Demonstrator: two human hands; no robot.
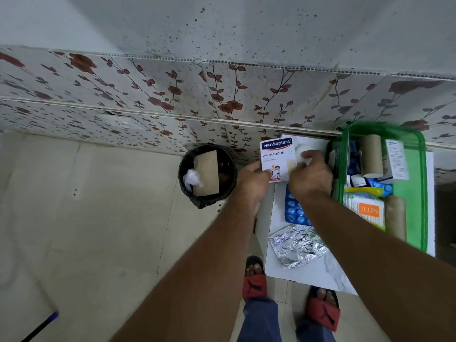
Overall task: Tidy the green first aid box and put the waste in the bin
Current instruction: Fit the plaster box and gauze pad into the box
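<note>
The green plastic first aid box (419, 193) sits right of my hands; my left hand (251, 180) and right hand (309, 175) both grip the white Hansaplast plaster packet (277, 156).

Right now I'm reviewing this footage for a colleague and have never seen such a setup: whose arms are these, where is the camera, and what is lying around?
There is no machine: a person wears a wide-angle camera on the head, looking down at their own arms. The left hand and right hand together hold a Hansaplast plaster box. On the white table lie a blue blister pack, a crumpled foil strip and the open green first aid box with supplies. The black bin stands on the floor, already holding waste.
</note>
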